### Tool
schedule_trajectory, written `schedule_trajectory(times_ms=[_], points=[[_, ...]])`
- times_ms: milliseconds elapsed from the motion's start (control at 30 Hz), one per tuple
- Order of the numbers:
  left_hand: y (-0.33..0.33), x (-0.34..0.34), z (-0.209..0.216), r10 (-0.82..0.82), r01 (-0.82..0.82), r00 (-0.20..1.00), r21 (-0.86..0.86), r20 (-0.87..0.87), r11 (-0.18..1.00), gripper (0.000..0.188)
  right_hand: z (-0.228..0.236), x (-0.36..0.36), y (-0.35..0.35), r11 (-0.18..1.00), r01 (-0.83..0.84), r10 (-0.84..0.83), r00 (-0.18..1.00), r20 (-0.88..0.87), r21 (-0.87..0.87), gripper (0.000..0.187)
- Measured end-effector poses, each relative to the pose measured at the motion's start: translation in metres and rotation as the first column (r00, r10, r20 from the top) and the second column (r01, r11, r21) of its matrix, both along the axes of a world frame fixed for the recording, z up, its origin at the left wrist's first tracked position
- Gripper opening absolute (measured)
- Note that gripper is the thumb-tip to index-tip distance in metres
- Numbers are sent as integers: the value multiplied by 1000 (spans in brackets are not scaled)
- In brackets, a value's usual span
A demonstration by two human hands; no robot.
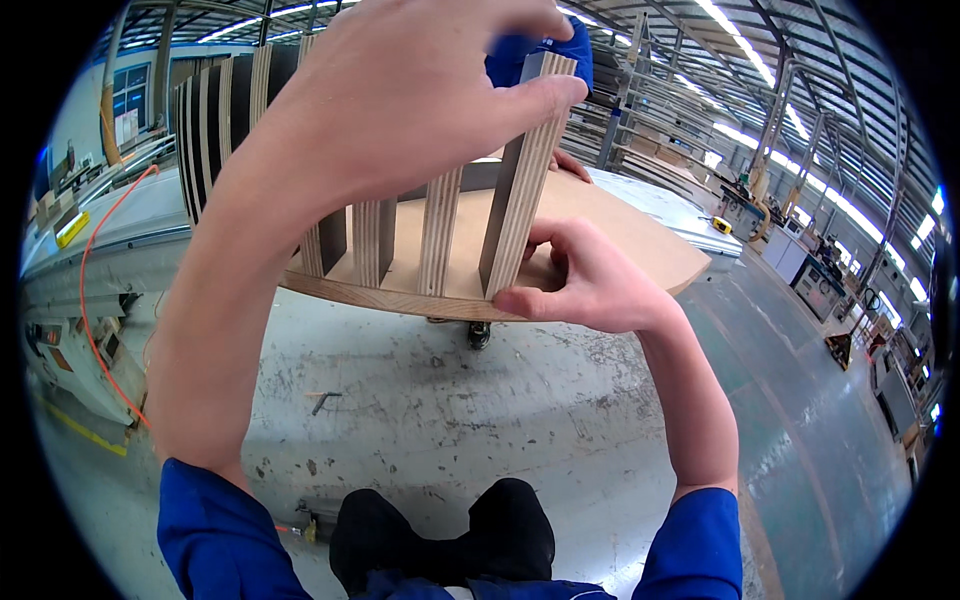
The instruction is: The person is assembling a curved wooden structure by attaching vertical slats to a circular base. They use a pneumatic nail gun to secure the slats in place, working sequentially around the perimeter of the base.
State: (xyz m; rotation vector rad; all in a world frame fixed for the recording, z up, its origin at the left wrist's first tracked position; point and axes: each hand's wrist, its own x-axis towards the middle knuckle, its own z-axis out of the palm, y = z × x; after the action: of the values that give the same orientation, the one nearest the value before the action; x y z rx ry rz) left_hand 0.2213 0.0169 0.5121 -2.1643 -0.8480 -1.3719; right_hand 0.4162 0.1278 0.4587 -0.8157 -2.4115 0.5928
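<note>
An upright plywood strip [524,185] with dark faces and a layered pale edge stands near the front edge of a light wooden board [630,230]. My right hand [595,280] grips its foot, the thumb at the near edge and the fingers curled beside it. Up at its top, my left hand [400,95] lays its thumb across the strip; the fingertips above are blurred. To the left stand more upright plywood strips [438,235], spaced apart along the board's curved front edge. My left hand and forearm hide part of this row.
Across the board, a person in blue [575,60] is partly hidden, with a hand [570,165] at its far edge. An orange hose [88,270] hangs by a machine at left. A small dark tool [322,402] lies on the floor. Machines [825,265] stand at right.
</note>
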Motion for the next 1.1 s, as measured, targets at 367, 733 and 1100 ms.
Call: schedule_trajectory(times_ms=[367, 733, 1100], points=[[13, -10, -11, 67, -66, 998, 50, -14, 997, 29, -1, 0, 1, 1000, -6, 5, 1000, 7, 18, 44], [28, -12, -10, 57, -52, 998, 153, -29, 987, 24, 0, 1, -1, 998, 2, -3, 1000, 18, 56, 47], [71, -16, 8, 159, -134, 985, 284, -67, 949, 26, -1, 5, 0, 998, -14, 13, 1000, 24, 57, 46]])
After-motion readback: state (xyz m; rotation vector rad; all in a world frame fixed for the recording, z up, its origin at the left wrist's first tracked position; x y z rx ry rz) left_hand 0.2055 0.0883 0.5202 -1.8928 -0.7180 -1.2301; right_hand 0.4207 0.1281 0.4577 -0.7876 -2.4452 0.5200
